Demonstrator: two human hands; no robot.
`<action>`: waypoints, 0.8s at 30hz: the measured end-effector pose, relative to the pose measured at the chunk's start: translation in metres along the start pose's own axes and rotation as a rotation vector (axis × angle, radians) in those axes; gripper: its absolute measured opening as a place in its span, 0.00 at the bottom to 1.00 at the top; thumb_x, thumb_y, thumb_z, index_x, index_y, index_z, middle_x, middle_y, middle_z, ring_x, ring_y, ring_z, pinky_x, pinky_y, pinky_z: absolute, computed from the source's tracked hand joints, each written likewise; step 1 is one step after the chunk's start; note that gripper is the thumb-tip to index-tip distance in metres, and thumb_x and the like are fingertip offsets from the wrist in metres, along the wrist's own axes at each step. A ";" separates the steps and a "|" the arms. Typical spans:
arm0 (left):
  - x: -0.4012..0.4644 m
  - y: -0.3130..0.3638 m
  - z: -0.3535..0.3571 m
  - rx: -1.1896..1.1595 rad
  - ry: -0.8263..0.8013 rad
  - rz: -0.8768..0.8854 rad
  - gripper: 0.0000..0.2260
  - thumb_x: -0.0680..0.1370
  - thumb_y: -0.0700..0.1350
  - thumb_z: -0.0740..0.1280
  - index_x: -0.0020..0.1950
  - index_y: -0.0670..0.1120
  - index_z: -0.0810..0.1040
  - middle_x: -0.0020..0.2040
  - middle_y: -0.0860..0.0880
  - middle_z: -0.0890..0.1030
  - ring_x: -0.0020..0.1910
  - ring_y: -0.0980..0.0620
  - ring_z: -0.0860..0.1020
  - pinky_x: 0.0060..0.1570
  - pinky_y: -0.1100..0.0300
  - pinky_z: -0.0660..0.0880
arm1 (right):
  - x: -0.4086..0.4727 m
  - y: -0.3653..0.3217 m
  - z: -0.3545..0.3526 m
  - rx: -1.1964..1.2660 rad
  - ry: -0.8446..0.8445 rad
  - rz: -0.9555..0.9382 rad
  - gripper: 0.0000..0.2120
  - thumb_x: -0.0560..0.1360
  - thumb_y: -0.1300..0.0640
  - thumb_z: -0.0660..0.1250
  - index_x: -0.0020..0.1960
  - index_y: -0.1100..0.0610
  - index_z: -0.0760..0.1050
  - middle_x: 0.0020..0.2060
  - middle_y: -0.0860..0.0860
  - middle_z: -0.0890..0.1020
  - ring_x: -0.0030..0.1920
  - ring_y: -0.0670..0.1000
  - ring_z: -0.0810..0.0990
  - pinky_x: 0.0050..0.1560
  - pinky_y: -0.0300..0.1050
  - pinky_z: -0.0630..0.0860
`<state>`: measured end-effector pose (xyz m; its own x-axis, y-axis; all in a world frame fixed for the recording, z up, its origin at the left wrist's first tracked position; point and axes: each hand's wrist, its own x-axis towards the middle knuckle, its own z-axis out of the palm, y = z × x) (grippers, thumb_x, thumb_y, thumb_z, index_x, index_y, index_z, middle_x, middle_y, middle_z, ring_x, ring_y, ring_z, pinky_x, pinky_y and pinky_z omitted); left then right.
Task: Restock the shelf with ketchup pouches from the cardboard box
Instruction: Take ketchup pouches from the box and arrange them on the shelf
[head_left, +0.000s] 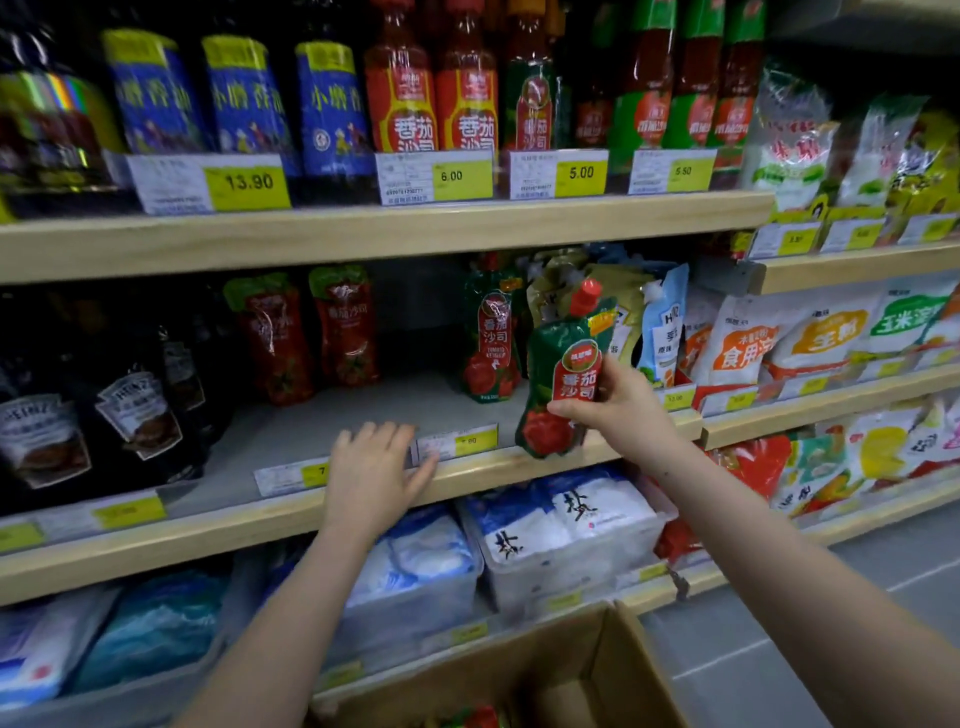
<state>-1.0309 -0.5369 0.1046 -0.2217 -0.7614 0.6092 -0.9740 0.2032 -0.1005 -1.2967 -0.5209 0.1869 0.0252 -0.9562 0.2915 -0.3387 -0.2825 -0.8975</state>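
Gripping ketchup pouch (563, 374) in right hand (618, 405), left hand (371, 467) empty

My left hand (375, 470): arm bare, reaching forward and up from lower left, palm down, fingers spread and loosely extended, holding nothing, fingertips blurred. My right hand (621, 410): arm bare, stretched diagonally from lower right, wrist slightly bent inward, thumb in front and fingers wrapped behind, closed in firm grip, knuckles facing right, held a little higher than my left
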 end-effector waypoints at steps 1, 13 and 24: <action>-0.002 0.001 0.004 0.019 0.039 0.006 0.19 0.75 0.59 0.57 0.49 0.46 0.79 0.40 0.47 0.81 0.40 0.44 0.77 0.38 0.53 0.68 | 0.007 -0.004 0.003 -0.027 0.011 -0.029 0.19 0.66 0.60 0.75 0.54 0.53 0.73 0.47 0.46 0.81 0.51 0.49 0.80 0.49 0.43 0.77; -0.005 -0.002 0.011 0.074 0.149 0.019 0.19 0.75 0.61 0.57 0.44 0.47 0.76 0.36 0.49 0.75 0.36 0.46 0.73 0.37 0.54 0.65 | 0.078 0.018 0.036 -0.091 0.020 0.047 0.26 0.66 0.57 0.76 0.60 0.57 0.71 0.51 0.51 0.79 0.50 0.50 0.78 0.50 0.45 0.75; -0.004 0.001 0.010 0.080 0.149 0.003 0.19 0.75 0.62 0.55 0.45 0.48 0.76 0.36 0.50 0.76 0.36 0.48 0.74 0.37 0.55 0.66 | 0.071 0.031 0.049 -0.333 0.156 0.113 0.35 0.62 0.48 0.78 0.63 0.58 0.66 0.59 0.55 0.78 0.57 0.56 0.78 0.56 0.55 0.76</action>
<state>-1.0312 -0.5396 0.0942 -0.2211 -0.6597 0.7182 -0.9752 0.1513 -0.1613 -1.2595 -0.6016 0.1640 -0.1648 -0.9495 0.2671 -0.6187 -0.1114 -0.7777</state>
